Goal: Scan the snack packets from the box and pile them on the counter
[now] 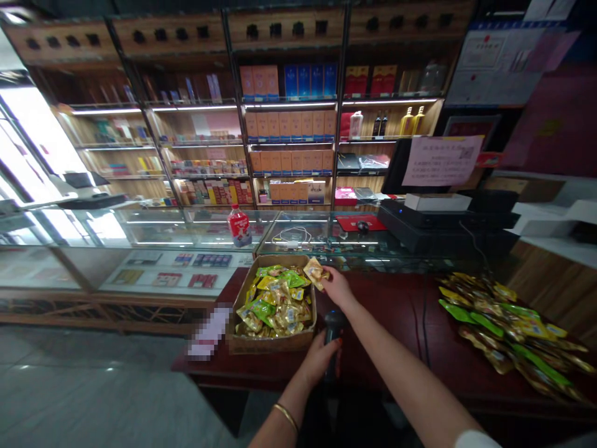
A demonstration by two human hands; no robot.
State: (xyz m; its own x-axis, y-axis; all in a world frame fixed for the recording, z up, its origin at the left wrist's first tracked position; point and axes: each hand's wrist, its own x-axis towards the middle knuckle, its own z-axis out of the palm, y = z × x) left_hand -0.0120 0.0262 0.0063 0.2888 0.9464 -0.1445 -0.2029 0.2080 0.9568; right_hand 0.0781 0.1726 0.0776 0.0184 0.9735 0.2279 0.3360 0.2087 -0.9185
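Note:
My left hand [321, 356], with a gold bangle on the wrist, is wrapped round a black handheld barcode scanner [334, 320] at the near side of the table. Between the fingers of my right hand [336, 287] is a small gold snack packet [315, 272], raised by the back right corner of a cardboard box [273, 345]. Gold, yellow and green snack packets [275, 300] fill that box. A spread-out heap of similar packets [513, 333] lies on the right of the table, apart from both hands.
The dark red wooden table [387, 348] butts against a glass display counter [205, 224]. On the glass stand a red-labelled bottle [239, 225] and a mouse [362, 226] on a red mat. A cable [425, 323] crosses the table. Stocked shelves [289, 102] line the back wall.

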